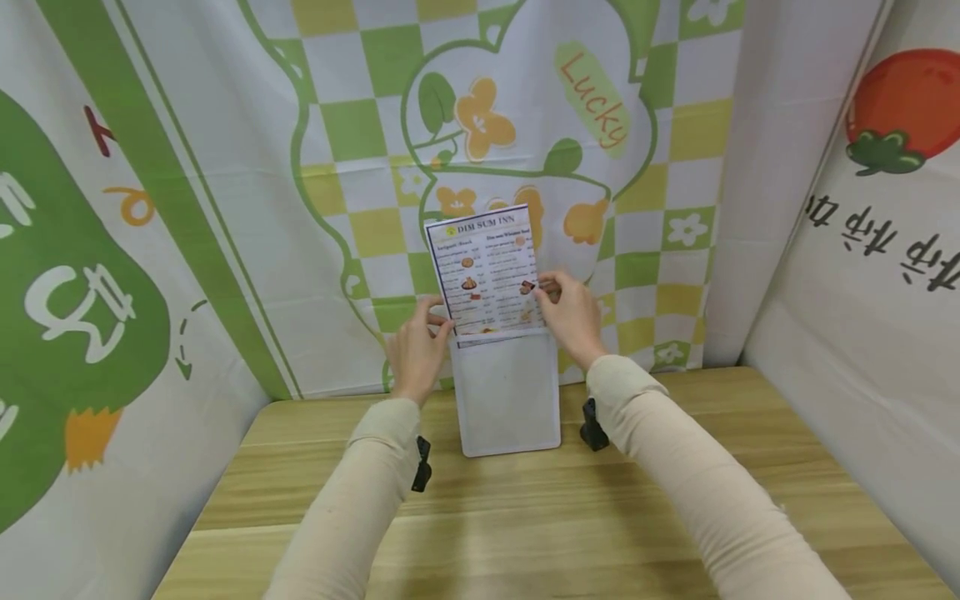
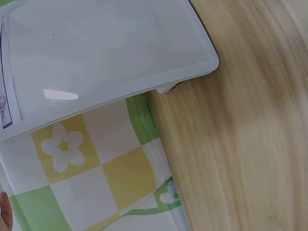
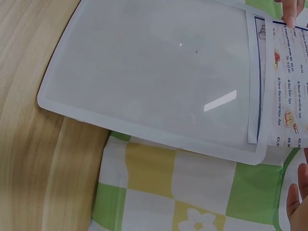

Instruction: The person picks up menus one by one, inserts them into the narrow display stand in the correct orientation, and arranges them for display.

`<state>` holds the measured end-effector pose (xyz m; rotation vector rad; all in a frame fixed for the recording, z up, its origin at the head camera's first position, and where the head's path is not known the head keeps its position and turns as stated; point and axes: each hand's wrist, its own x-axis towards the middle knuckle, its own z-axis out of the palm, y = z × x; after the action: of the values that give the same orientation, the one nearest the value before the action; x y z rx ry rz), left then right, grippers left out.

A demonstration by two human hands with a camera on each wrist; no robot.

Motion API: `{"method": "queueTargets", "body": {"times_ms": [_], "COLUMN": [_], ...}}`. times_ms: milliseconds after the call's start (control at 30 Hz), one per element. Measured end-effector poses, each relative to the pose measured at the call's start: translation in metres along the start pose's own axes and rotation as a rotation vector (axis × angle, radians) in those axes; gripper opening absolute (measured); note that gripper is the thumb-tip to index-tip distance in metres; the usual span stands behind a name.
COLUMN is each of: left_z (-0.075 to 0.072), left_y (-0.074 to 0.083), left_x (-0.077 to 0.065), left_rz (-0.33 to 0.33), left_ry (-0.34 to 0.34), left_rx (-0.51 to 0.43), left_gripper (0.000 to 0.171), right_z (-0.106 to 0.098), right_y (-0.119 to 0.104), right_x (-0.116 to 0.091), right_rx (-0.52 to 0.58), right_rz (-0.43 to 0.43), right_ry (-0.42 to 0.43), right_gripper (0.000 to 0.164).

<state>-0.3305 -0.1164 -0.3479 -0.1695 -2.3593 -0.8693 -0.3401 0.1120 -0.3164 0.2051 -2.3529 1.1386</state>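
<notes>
A printed dim sum menu sheet [image 1: 486, 271] stands tilted at the top of an upright clear sign holder [image 1: 510, 400] with a white rim. In the right wrist view, a strip of the menu's lower end [image 3: 255, 91] shows through the holder's clear front, just below the top rim. My left hand [image 1: 418, 350] pinches the sheet's left edge near the bottom. On the opposite edge, a bit higher, my right hand [image 1: 572, 317] pinches it between thumb and fingers. The rest of the holder's panel has no print in it.
The holder stands on a wood-grain table [image 1: 495, 525], near its back edge. Close behind hangs a green, yellow and white checked cloth [image 1: 360, 133]. Printed cloth walls [image 1: 855, 333] flank the table on both sides. Dark wrist cameras [image 1: 594, 427] hang below both sleeves.
</notes>
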Motion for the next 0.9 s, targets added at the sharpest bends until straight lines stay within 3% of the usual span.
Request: {"method": "queueTargets", "body": {"times_ms": [400,633,900], "left_z": [0.005,0.005,0.004], "left_y": [-0.003,-0.001,0.007], "left_x": [-0.007,-0.007,-0.002], "left_rz": [-0.051,-0.073,-0.148], "left_ry": [-0.097,-0.110,-0.117], "left_rx": [0.020,0.006,-0.122], "left_gripper": [0.038,0.035,0.032], "right_z": [0.003,0.004,0.008], "right_y": [0.010,0.016,0.023], "right_x": [-0.008,-0.012,-0.014], "right_rx": [-0.003,-0.005,-0.027], "right_rz": [0.056,0.071,0.069], "right_ry": [-0.020,-0.026,-0.027], "right_gripper": [0.020,0.020,0.020]}}
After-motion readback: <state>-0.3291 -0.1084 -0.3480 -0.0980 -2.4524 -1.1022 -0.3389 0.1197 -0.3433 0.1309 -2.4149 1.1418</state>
